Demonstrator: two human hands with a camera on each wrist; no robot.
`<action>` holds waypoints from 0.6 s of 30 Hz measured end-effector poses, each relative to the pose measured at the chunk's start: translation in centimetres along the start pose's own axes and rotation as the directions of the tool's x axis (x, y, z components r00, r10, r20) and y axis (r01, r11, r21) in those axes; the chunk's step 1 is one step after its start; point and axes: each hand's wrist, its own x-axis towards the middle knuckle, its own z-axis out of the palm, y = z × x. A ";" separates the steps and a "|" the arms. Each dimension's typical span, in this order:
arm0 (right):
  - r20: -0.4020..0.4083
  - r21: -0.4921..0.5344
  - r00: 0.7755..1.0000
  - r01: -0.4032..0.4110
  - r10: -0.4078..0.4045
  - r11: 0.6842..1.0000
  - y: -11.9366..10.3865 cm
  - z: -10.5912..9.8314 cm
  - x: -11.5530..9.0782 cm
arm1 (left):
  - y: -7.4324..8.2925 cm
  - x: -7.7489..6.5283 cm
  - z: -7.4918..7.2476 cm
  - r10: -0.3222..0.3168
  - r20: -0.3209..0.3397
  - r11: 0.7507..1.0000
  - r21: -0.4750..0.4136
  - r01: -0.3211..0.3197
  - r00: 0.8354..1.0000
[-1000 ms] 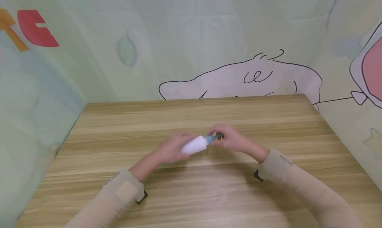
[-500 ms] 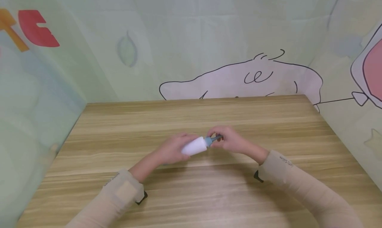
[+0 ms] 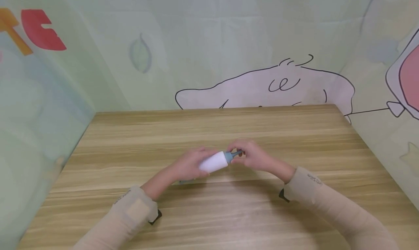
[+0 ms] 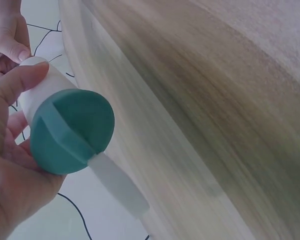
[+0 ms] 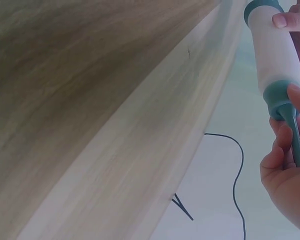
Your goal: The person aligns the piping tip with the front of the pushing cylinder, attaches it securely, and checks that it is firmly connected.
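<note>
My left hand (image 3: pixel 190 165) grips a white cylindrical bottle (image 3: pixel 214 162), which lies tilted above the table. Its right end carries a teal nozzle cap (image 3: pixel 228 157) with a long thin spout. My right hand (image 3: pixel 253 155) pinches this cap, thumb on the collar, fingers curled near the spout (image 5: pixel 293 132) in the right wrist view. At the bottle's other end, the left wrist view shows a round teal base (image 4: pixel 77 127) with a raised ridge and a pale flat tab (image 4: pixel 119 185) sticking out. The palm side of the left hand is mostly hidden in the head view.
Both hands work over a wood-grain table (image 3: pixel 147 133). A pale printed cloth (image 3: pixel 203 42) with cartoon drawings hangs behind it and along both sides. Straps with small dark devices sit at both wrists.
The white neck seen between bottle and nozzle cap a second ago no longer shows; the cap now sits against the body. Bottle and hands have shifted slightly down.
</note>
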 end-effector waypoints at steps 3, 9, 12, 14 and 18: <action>0.000 -0.016 1.000 0.009 -0.009 1.000 0.1 0.0 -0.1 | 0.1 0.0 0.0 -0.011 0.008 1.000 0.000 0.011 1.000; 0.015 0.004 1.000 -0.025 0.024 1.000 0.2 0.0 -0.1 | 0.1 -0.1 0.0 -0.012 -0.001 1.000 0.015 0.012 1.000; 0.027 0.016 0.999 -0.044 0.044 0.999 0.3 -0.1 0.0 | 0.1 -0.1 0.1 -0.011 -0.015 1.000 0.022 0.011 1.000; 0.034 0.022 0.998 -0.052 0.051 0.998 0.5 -0.1 0.0 | 0.1 -0.1 0.1 -0.011 -0.023 1.000 0.028 0.011 1.000; 0.033 0.035 0.998 -0.054 0.053 0.998 0.6 -0.1 0.1 | 0.1 -0.1 0.0 -0.007 -0.033 1.000 0.024 0.008 0.999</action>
